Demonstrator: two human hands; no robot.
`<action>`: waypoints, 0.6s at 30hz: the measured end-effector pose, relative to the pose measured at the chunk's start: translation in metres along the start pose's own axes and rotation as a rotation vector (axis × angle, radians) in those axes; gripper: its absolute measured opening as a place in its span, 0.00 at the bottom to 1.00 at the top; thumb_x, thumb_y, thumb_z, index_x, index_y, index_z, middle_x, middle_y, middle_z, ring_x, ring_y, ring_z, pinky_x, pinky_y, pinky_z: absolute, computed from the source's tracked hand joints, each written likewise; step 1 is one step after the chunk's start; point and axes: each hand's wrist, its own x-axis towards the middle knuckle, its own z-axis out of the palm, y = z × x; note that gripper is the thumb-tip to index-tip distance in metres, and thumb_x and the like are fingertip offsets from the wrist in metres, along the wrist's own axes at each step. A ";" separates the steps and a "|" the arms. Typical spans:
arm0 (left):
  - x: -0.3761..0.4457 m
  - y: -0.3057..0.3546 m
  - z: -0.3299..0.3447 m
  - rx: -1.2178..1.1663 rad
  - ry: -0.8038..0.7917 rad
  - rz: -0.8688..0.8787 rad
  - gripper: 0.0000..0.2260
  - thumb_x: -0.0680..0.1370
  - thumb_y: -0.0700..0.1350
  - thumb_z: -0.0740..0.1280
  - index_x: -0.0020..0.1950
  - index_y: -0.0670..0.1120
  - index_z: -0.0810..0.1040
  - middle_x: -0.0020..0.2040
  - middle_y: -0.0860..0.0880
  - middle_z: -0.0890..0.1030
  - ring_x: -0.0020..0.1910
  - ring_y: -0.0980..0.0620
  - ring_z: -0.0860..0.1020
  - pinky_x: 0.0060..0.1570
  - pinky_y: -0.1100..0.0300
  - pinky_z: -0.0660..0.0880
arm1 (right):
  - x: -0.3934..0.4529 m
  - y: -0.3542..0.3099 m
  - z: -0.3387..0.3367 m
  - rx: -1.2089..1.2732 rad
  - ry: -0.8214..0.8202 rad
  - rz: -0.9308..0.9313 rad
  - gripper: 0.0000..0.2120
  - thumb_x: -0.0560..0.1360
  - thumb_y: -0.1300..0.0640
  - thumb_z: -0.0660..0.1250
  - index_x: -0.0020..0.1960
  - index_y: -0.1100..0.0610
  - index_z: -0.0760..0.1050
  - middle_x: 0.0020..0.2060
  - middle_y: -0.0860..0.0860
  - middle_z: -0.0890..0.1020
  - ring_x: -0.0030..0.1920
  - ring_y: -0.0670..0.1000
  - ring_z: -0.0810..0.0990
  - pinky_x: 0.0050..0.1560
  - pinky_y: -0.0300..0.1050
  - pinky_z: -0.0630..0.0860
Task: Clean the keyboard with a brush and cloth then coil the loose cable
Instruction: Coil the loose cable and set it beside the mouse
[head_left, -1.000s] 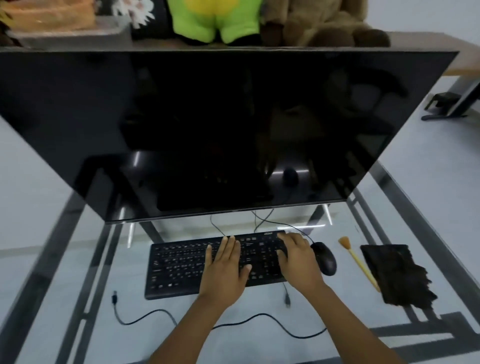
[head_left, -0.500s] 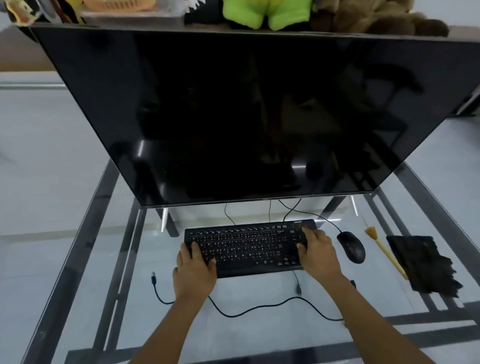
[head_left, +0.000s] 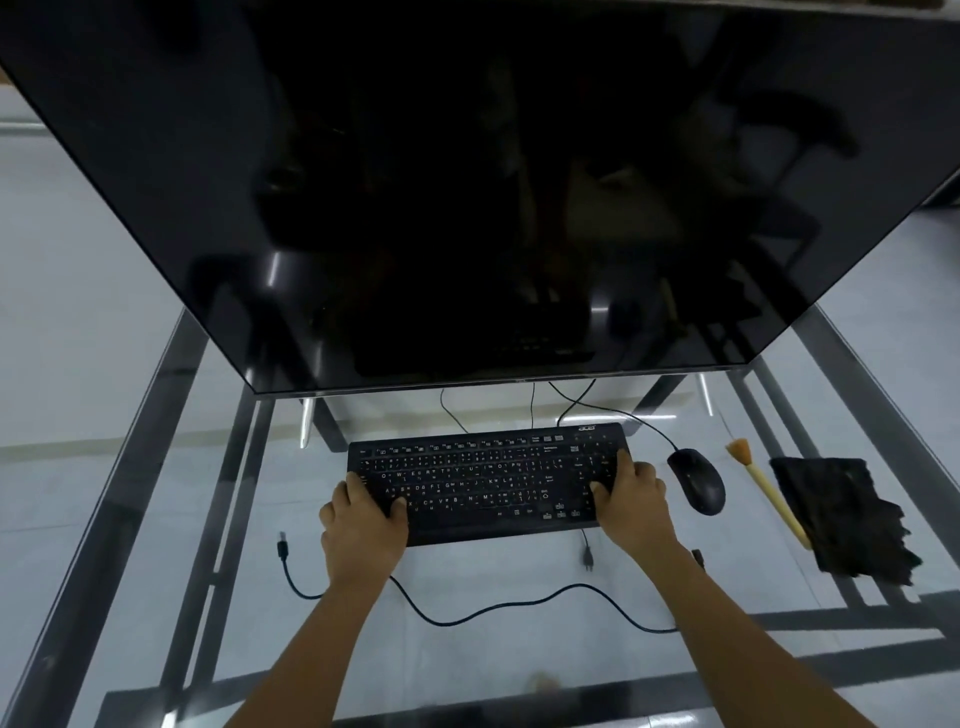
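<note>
A black keyboard is seen lying flat on a glass table, just in front of a large dark monitor. The word "acer" is printed in pale letters at the keyboard's far right corner; the key legends are visible as small light marks, but most are too small to be read with certainty. The keyboard's left end is gripped by the left hand, with the thumb laid on the keys and the other fingers curled over the edge. Its right end is gripped by the right hand, the thumb on the number pad and the fingers wrapped round the side; the fingertips of both hands are hidden beneath the casing.

A loose black cable is draped in a wavy line on the glass near the forearms, with one plug lying left of the left wrist; part of its run is covered by the left forearm. A black mouse is placed just right of the keyboard. Beyond it, a brush with a pale handle and orange bristles is laid beside a dark cloth, the handle's near end touching the cloth's edge. The monitor's top is cut off by the frame, and only dim reflections can be made out in its screen
</note>
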 end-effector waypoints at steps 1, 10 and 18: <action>0.000 0.000 0.000 -0.010 0.005 -0.001 0.30 0.75 0.52 0.67 0.71 0.40 0.61 0.66 0.41 0.70 0.64 0.38 0.66 0.57 0.41 0.70 | 0.000 -0.001 0.001 0.008 0.007 0.003 0.27 0.78 0.51 0.61 0.72 0.60 0.58 0.62 0.63 0.70 0.61 0.64 0.69 0.59 0.57 0.70; 0.021 -0.002 -0.004 -0.043 0.061 0.025 0.29 0.75 0.50 0.66 0.72 0.42 0.62 0.66 0.42 0.70 0.62 0.38 0.66 0.57 0.40 0.69 | 0.015 -0.018 0.007 0.068 0.032 -0.011 0.30 0.78 0.51 0.63 0.74 0.60 0.56 0.63 0.63 0.70 0.63 0.65 0.68 0.63 0.58 0.67; 0.054 0.004 -0.010 -0.042 0.077 0.061 0.29 0.75 0.52 0.66 0.72 0.42 0.62 0.66 0.42 0.71 0.64 0.38 0.65 0.58 0.40 0.69 | 0.041 -0.036 0.009 0.054 0.043 -0.027 0.30 0.78 0.50 0.62 0.74 0.61 0.56 0.63 0.64 0.70 0.63 0.66 0.68 0.62 0.58 0.67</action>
